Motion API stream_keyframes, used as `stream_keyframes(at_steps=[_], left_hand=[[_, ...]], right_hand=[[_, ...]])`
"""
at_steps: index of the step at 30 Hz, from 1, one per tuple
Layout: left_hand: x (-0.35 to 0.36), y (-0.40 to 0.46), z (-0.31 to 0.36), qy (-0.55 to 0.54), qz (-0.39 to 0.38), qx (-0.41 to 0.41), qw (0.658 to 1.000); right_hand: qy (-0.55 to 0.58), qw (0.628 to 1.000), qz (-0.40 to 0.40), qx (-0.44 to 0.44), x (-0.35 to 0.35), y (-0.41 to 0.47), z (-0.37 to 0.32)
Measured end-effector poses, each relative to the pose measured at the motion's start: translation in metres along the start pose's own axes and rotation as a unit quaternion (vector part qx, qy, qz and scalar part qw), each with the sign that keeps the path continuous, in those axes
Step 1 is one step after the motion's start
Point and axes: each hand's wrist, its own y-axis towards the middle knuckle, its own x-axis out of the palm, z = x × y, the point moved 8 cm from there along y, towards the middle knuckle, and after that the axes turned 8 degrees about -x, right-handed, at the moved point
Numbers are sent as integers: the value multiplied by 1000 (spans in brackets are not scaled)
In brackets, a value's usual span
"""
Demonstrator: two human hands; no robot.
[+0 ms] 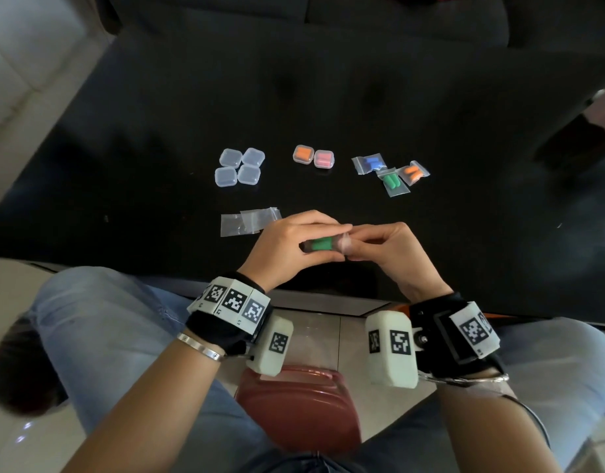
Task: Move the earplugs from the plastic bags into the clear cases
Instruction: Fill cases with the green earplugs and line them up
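Nowhere can I read any writing; the wristbands [233, 299] carry only black-and-white square codes. My left hand [287, 247] and right hand [390, 249] both pinch one small clear plastic bag [323, 244] with green earplugs inside. Beyond the left hand lie empty flat bags [248, 220], then four empty clear cases [239, 167]. Ahead, two cases [313, 158] hold orange and pink plugs. Beyond the right hand, three bags [390, 174] hold blue, green and orange plugs.

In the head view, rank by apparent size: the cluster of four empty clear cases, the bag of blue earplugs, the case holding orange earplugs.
1. Cluster of four empty clear cases.
2. Bag of blue earplugs.
3. Case holding orange earplugs, only slightly smaller than the bag.
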Motion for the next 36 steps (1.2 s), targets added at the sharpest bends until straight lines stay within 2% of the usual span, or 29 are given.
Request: stream_keyframes(at_steps=[4, 6, 10, 13, 16, 19, 23, 29, 32, 34, 36], left_hand=[[2, -2, -3, -62, -14, -35, 997], [-2, -3, -10, -114, -7, -87, 990], [-7, -13, -32, -267, 41, -228, 935], [-4, -18, -38, -308, 63, -272, 910], [-3, -16, -36, -319, 53, -272, 906], [1, -14, -33, -300, 9, -272, 914], [5, -13, -33, -295, -26, -294, 909], [8, -11, -34, -251, -17, -297, 921], [5, -12, -36, -261, 8, -305, 916], [-1, -11, -35, -272, 40, -314, 909], [-4, -6, -31, -284, 26, -308, 908]], right_hand=[[44, 999, -10, 6, 2, -1, 8], [35, 999, 3, 4, -2, 0, 8], [22, 999, 27, -3, -7, 2, 7], [16, 999, 29, -7, -4, 3, 10], [18, 999, 35, -5, -3, 3, 15], [21, 999, 41, -6, -2, 0, 17], [26, 998, 56, -12, -2, -3, 18], [12, 997, 72, -25, -2, -4, 18], [22, 996, 83, -25, -3, -4, 19], [48, 995, 92, -8, -2, -2, 22], [116, 988, 101, 26, 2, -1, 26]])
